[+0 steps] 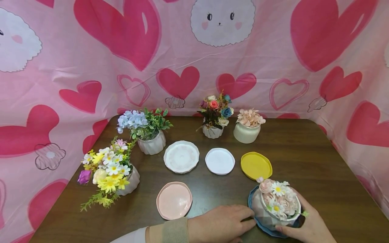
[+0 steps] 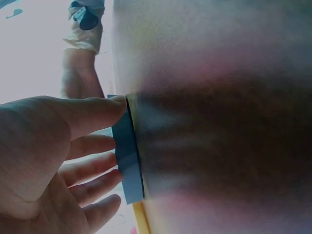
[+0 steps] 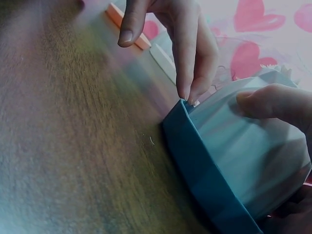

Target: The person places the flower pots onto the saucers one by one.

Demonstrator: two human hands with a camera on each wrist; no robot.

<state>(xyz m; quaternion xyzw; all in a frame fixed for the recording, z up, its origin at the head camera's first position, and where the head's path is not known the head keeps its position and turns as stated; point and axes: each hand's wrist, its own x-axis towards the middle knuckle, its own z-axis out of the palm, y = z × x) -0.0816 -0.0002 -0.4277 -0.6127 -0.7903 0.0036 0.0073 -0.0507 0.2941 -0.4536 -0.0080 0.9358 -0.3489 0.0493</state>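
A white faceted pot (image 1: 263,214) with pale pink flowers and daisies (image 1: 281,199) sits in a blue saucer (image 1: 253,195) at the front right. My right hand (image 1: 311,221) grips the pot from its right side, its thumb on the near wall. From the left, my left hand (image 1: 223,219) touches the saucer's rim with its fingertips. In the right wrist view, those fingers (image 3: 187,63) meet the rim of the blue saucer (image 3: 204,175) while the thumb stands apart. Most fingers of the right hand are hidden behind the pot (image 3: 243,146).
A pink saucer (image 1: 174,200), two white saucers (image 1: 181,157) and a yellow saucer (image 1: 256,166) lie mid-table. Behind and left stand a daisy pot (image 1: 130,182), a blue-flower pot (image 1: 152,143), a rose pot (image 1: 212,131) and a cream pot (image 1: 247,133). A pink heart-print cloth (image 1: 182,44) hangs behind.
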